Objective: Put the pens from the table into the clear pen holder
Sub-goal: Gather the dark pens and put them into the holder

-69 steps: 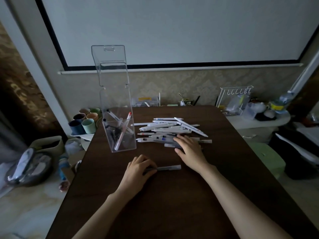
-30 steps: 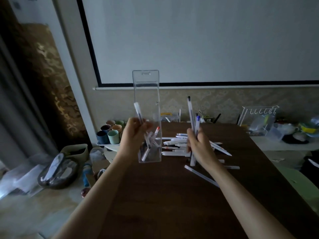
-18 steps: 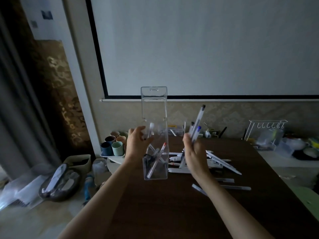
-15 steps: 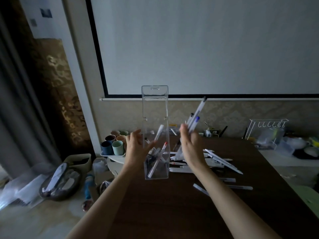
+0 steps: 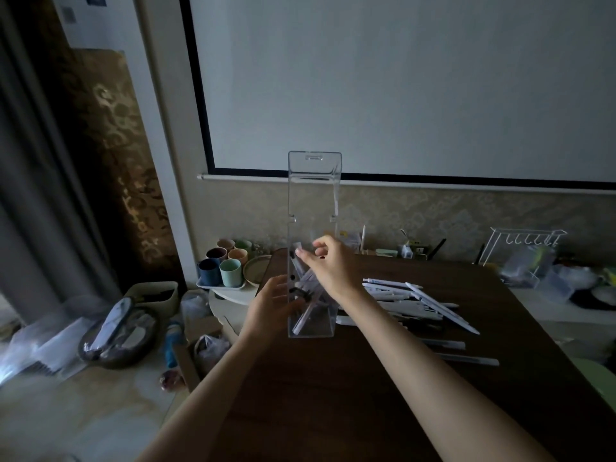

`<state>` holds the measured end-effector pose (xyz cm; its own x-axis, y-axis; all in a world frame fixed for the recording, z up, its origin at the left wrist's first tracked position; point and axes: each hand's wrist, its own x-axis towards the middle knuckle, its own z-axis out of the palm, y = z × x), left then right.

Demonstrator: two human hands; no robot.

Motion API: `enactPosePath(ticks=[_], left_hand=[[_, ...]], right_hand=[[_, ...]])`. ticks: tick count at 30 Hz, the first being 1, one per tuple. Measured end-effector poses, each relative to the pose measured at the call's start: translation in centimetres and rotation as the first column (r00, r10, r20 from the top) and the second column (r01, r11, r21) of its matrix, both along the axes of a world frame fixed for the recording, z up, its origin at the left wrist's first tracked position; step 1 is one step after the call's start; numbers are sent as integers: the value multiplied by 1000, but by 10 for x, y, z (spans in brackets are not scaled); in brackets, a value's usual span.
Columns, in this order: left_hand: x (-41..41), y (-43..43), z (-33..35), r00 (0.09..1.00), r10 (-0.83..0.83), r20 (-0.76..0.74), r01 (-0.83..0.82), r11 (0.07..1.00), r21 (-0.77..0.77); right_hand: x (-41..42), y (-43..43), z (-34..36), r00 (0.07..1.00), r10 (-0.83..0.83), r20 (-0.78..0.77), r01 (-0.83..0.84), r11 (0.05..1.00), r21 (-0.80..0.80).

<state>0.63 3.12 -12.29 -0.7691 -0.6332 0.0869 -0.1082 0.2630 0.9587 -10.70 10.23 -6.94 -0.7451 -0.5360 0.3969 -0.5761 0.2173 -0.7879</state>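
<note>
- Dim light fills the room; a dark wooden table (image 5: pixel 333 395) stands below a white projection screen (image 5: pixel 400 78) with a black border.
- Far left, off the table, a dark bag (image 5: pixel 116 331) lies on the pale floor, and a tray of coloured cups (image 5: pixel 225 266) sits just beside the table's far left corner.
- The person's left hand (image 5: pixel 271 308) rests against the left wall of the clear pen holder (image 5: pixel 313 201), low down, fingers loosely curled on it and gripping no pen.
- That tall holder stands upright near the table's left edge, with several pens (image 5: pixel 305 296) leaning crossed in its lower part.
- The right hand (image 5: pixel 328 265) is raised in front of the holder, around its open middle section and above the left hand; thumb and forefinger are pinched close together at the top of a pen end (image 5: pixel 296 245) inside. I cannot tell whether they actually grip it.
- Right of the holder, past the right forearm, a heap of white pens (image 5: pixel 410 300) lies flat on the table, well apart from both hands.
- Two loose pens (image 5: pixel 466 353) lie nearer the front, off the heap.
- Far right, beyond the table, a white wire rack (image 5: pixel 526 241) stands among blurred clutter on a side surface.
</note>
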Motion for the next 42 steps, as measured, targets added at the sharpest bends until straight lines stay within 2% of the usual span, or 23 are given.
enactPosePath(ticks=[3,6,8,9,11,13,16,18,21,24,26,28,30,34,36,38,39,41,42], left_hand=[[5,5,1,1000,26,-12,-26,999,-37],[18,18,-1,980,183,-83,-197,958,-210],[31,37,-6,958,254,-130,-285,889,-358],[34,47,-10,969,213,-124,-245,881,-405],[31,67,-18,999,25,-34,-37,887,-460],[18,82,-28,991,-120,56,132,874,-468],[-9,97,-36,977,-187,107,215,887,-409],[-25,103,-43,965,-223,139,261,870,-419],[-47,112,-49,941,-283,187,338,815,-470],[-61,128,-51,887,-341,310,461,673,-578],[-65,137,-54,859,-324,396,511,589,-627],[-64,141,-59,854,-291,432,518,564,-643],[-59,140,-61,870,-268,414,488,585,-647],[-44,132,-58,885,-245,396,462,572,-678],[-34,127,-55,882,-241,404,467,564,-682],[-22,121,-52,875,-253,414,480,568,-668],[-16,118,-51,873,-260,413,483,579,-657],[-2,112,-47,874,-262,409,478,615,-628],[6,109,-44,877,-257,406,470,636,-613]], right_hand=[[4,20,8,990,117,79,-115,993,-34],[2,62,6,991,130,36,-126,988,-94],[-11,100,-8,997,80,-2,-80,996,-30],[-20,118,-18,999,42,-19,-42,998,36],[-40,153,-41,999,-37,-20,40,987,157],[-55,183,-62,992,-123,22,114,964,240],[-67,216,-83,981,-193,33,176,941,289],[-69,228,-88,986,-162,36,143,940,309],[-74,238,-98,990,-129,-50,138,899,415],[-74,245,-108,985,-38,-166,124,826,550],[-71,248,-112,968,21,-249,136,792,595],[-67,250,-111,951,51,-305,154,777,611],[-65,250,-107,946,82,-314,147,754,640],[-60,244,-91,977,80,-198,86,700,709],[-56,238,-81,998,60,-9,-33,655,755],[-49,232,-72,972,39,230,-202,635,746],[-47,229,-69,958,54,283,-255,617,745],[-42,223,-65,956,108,273,-284,574,768],[-40,221,-63,961,133,243,-274,581,766]])
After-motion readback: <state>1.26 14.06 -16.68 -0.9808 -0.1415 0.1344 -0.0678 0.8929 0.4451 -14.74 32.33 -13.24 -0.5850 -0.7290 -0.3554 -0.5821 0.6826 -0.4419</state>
